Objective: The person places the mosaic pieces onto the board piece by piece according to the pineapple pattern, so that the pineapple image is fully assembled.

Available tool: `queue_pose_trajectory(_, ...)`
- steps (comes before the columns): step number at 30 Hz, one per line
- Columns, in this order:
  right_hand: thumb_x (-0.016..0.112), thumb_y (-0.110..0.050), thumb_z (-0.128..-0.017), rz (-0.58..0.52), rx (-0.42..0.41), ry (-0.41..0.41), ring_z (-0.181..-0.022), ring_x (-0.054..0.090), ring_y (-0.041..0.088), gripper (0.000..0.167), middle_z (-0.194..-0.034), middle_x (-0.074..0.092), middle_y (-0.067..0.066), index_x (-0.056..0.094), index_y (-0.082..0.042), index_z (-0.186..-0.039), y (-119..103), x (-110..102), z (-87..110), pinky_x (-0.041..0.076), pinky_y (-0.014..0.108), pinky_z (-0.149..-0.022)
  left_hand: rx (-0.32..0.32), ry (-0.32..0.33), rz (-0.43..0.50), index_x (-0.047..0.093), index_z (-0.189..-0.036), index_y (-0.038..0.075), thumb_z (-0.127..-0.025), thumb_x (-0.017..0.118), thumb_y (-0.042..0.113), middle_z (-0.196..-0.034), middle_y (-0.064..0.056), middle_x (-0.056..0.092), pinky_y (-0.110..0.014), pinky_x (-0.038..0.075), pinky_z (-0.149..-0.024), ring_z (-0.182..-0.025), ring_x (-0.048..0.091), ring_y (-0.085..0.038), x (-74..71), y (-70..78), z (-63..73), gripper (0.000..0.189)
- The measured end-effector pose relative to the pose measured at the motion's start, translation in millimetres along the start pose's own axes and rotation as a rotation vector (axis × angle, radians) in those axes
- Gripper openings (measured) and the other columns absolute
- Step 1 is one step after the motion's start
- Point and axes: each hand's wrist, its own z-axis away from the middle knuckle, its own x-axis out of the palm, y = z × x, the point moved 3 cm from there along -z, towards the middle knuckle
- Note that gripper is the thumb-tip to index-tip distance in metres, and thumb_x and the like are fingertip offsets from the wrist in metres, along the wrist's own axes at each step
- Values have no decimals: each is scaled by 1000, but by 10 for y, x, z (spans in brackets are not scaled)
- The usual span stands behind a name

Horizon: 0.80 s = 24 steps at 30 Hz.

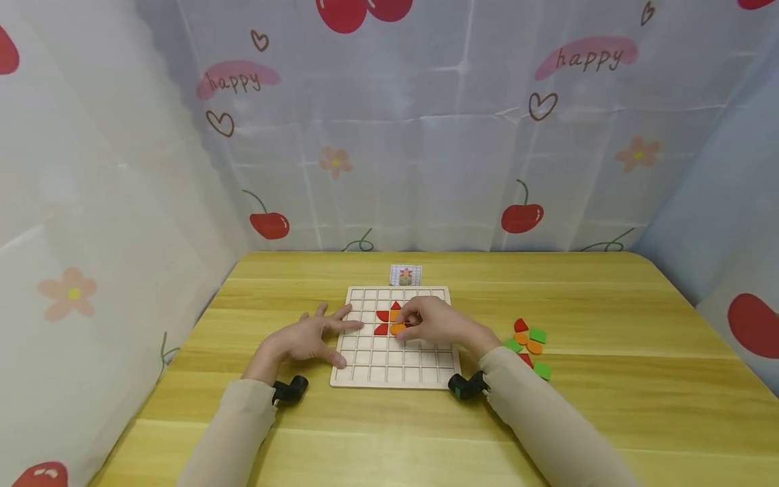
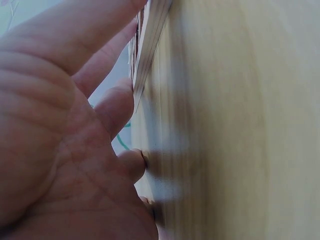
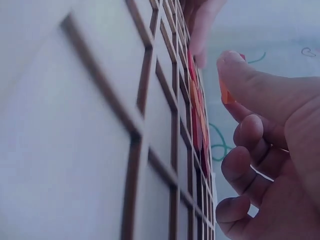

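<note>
A pale wooden grid board [image 1: 380, 375] lies on the table. Near its middle, several red pieces [image 1: 381, 329] and orange pieces [image 1: 397, 329] sit in the cells, seen edge-on in the right wrist view. My right hand [image 1: 439, 321] is over these pieces and partly covers them. Between its thumb and index finger it pinches a small orange piece [image 3: 226, 94], which stands off the board's surface in the right wrist view. A bit of red shows behind the thumb. My left hand [image 1: 307, 337] has its fingers spread, with thumb and index finger at the board's left edge.
Behind the board lies a small card [image 1: 406, 274] with a coloured picture on a grid. To the right, loose green [image 1: 538, 335], red [image 1: 521, 325] and orange [image 1: 534, 347] pieces lie on the wooden table [image 1: 365, 433]. A printed curtain [image 1: 414, 189] hangs along the table's back edge.
</note>
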Motion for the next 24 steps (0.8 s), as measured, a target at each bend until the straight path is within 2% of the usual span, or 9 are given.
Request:
queue_pose_trajectory(9, 83, -27, -89, 46, -13, -31, -78, 51, 12, 18, -81, 60, -4, 76, -17, -102, -184, 175, -144, 44, 28, -73, 21, 2, -12, 55, -147, 44, -79, 86, 41, -174, 8, 16, -75, -12, -119, -159, -16, -41, 11, 1, -8, 75)
queue_pose_trajectory(13, 83, -24, -89, 127, -43, -46, -78, 50, 12, 16, -79, 57, -4, 76, -18, -102, -228, 247, -192, 43, 28, -73, 22, 0, -10, 54, -148, 44, -79, 86, 40, -174, 8, 16, -75, -12, -119, -159, -16, -41, 5, 10, 6, 75)
queue_pose_trajectory(18, 83, -23, -88, 196, -78, -57, -81, 50, 12, 16, -81, 57, -5, 77, -19, -101, -257, 285, -193, 43, 28, -75, 29, -2, -10, 54, -148, 43, -80, 86, 40, -174, 9, 15, -75, -12, -119, -159, -16, -40, 8, 11, 4, 75)
queue_pose_trajectory(24, 84, -22, -87, 191, -108, -81, -79, 49, 11, 13, -77, 55, -7, 77, -21, -99, -280, 284, -158, 42, 27, -73, 31, 3, -6, 54, -148, 44, -79, 86, 40, -174, 9, 16, -77, -12, -118, -159, -16, -41, 14, -5, -6, 75)
